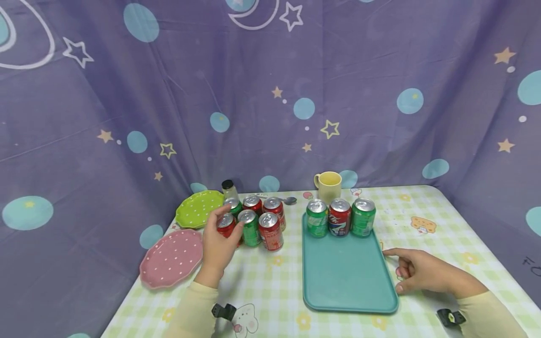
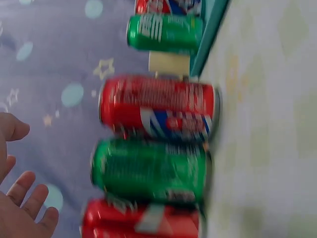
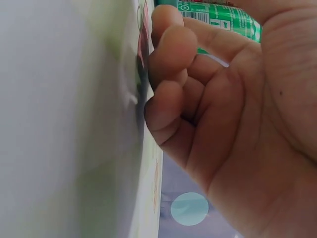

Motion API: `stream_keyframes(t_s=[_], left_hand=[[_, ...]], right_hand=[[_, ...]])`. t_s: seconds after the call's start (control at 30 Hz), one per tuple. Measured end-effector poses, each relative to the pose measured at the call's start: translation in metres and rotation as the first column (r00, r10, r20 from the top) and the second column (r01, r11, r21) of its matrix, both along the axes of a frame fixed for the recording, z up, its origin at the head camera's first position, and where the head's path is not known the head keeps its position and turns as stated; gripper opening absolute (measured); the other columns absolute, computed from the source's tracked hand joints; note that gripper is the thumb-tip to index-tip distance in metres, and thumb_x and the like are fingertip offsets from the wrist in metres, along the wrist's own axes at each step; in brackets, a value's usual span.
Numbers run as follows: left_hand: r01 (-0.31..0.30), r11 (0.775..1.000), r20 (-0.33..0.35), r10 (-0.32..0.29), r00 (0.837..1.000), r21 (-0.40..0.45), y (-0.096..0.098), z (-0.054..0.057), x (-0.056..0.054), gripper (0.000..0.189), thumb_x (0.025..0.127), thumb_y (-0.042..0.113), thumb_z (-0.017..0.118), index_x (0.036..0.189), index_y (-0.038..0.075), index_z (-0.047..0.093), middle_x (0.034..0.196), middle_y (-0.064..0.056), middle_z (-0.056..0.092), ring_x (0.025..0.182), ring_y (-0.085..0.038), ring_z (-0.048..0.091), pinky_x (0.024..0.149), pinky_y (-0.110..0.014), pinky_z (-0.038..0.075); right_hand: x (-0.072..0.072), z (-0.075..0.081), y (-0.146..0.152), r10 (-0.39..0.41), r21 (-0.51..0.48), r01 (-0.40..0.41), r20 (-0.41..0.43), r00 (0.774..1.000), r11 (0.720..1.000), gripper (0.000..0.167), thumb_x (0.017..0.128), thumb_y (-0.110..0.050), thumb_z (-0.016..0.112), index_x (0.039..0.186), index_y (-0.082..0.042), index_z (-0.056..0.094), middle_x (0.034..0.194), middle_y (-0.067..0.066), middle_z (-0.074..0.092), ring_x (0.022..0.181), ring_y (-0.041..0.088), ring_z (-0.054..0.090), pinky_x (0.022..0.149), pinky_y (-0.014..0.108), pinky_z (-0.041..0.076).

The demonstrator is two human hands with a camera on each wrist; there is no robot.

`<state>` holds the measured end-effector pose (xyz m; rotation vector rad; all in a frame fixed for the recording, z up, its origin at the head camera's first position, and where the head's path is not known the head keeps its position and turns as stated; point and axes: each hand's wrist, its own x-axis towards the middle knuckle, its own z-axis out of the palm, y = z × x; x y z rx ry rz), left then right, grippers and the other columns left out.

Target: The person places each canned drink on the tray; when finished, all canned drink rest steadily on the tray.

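Note:
My left hand [image 1: 220, 244] is raised at the left end of a cluster of soda cans, thumb and fingers spread. In the left wrist view its fingers [image 2: 34, 198] stand apart from the cans. The front row has a red can [image 1: 226, 225], a green can [image 1: 250, 230] and another red can [image 1: 271, 233]; more red and green cans stand behind. A teal tray [image 1: 346, 277] bears two green cans and a red one [image 1: 340, 218] along its far edge. My right hand [image 1: 422, 272] rests beside the tray, index fingertip and thumb at its right edge, other fingers curled.
Left of the cans lie a pink dotted plate [image 1: 172, 259] and a green dotted plate [image 1: 199, 209]. At the back stand a black-capped jar [image 1: 229, 190] and a yellow mug [image 1: 329, 188]; a spoon [image 1: 289, 200] lies behind the cans. A purple curtain [image 1: 270, 70] hangs beyond the table.

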<state>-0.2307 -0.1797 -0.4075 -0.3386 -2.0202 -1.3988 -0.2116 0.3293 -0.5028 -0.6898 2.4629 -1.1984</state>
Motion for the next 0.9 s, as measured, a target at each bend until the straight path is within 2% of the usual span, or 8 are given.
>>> stream_keyframes(t_s=[0.17,0.33,0.4,0.47,0.6,0.7,0.9], left_hand=[[-0.050,0.998,-0.012,0.051,0.999,0.049,-0.024,-0.012,-0.006,0.046,0.087,-0.013,0.076,0.130,-0.014,0.057,0.131,-0.027,0.061,0.129,-0.038,0.056,0.114,-0.055,0.039],[-0.072,0.992,-0.010,0.074,0.997,0.099,-0.042,-0.027,-0.013,0.046,0.087,-0.016,0.075,0.128,-0.017,0.056,0.130,-0.029,0.060,0.127,-0.045,0.054,0.112,-0.062,0.039],[-0.075,0.991,0.006,0.075,0.997,0.113,-0.048,-0.037,-0.019,0.047,0.087,-0.015,0.075,0.129,-0.016,0.055,0.131,-0.031,0.059,0.127,-0.046,0.053,0.111,-0.065,0.037],[-0.074,0.990,0.036,0.070,0.997,0.124,-0.055,-0.048,-0.026,0.050,0.088,-0.012,0.077,0.132,-0.013,0.054,0.133,-0.029,0.058,0.129,-0.044,0.053,0.113,-0.066,0.035],[-0.061,0.991,0.115,0.047,0.992,0.120,-0.067,-0.069,-0.038,0.060,0.090,-0.003,0.081,0.141,-0.005,0.050,0.140,-0.024,0.055,0.134,-0.038,0.050,0.117,-0.062,0.033],[-0.036,0.994,0.196,0.014,0.981,0.107,-0.071,-0.077,-0.041,0.068,0.091,0.007,0.082,0.147,0.000,0.044,0.145,-0.019,0.052,0.139,-0.034,0.047,0.120,-0.058,0.032],[0.015,0.996,0.356,-0.044,0.933,0.085,-0.072,-0.088,-0.043,0.090,0.090,0.024,0.086,0.158,0.006,0.029,0.154,-0.018,0.040,0.143,-0.034,0.039,0.121,-0.057,0.032]], right_hand=[[-0.001,0.000,-0.001,0.002,-0.005,-0.002,-0.002,1.000,1.000,0.093,0.077,-0.027,0.094,0.149,0.009,0.047,0.087,0.005,0.062,0.064,0.006,0.053,0.055,0.026,0.050],[-0.002,0.000,-0.001,-0.001,-0.004,0.001,0.006,1.000,1.000,0.093,0.077,-0.028,0.094,0.149,0.008,0.047,0.087,0.006,0.063,0.064,0.007,0.054,0.056,0.027,0.050],[-0.002,-0.001,0.000,-0.002,-0.005,0.002,0.008,1.000,1.000,0.093,0.077,-0.028,0.094,0.149,0.008,0.047,0.088,0.006,0.063,0.064,0.007,0.054,0.056,0.027,0.050],[-0.002,-0.002,0.000,-0.001,-0.009,0.001,0.011,1.000,1.000,0.094,0.077,-0.028,0.094,0.149,0.009,0.047,0.088,0.006,0.063,0.064,0.007,0.054,0.056,0.027,0.050],[-0.003,-0.003,0.001,0.003,-0.009,-0.003,0.007,1.000,1.000,0.093,0.077,-0.028,0.094,0.149,0.008,0.047,0.088,0.006,0.062,0.064,0.007,0.054,0.056,0.026,0.050],[-0.003,-0.003,0.001,0.006,-0.009,-0.006,0.006,1.000,1.000,0.092,0.078,-0.028,0.094,0.149,0.008,0.047,0.088,0.005,0.062,0.065,0.007,0.054,0.056,0.026,0.050],[-0.003,-0.003,0.002,0.007,-0.027,-0.006,0.029,1.000,1.000,0.093,0.079,-0.026,0.093,0.150,0.009,0.045,0.089,0.007,0.062,0.065,0.008,0.054,0.056,0.027,0.050]])
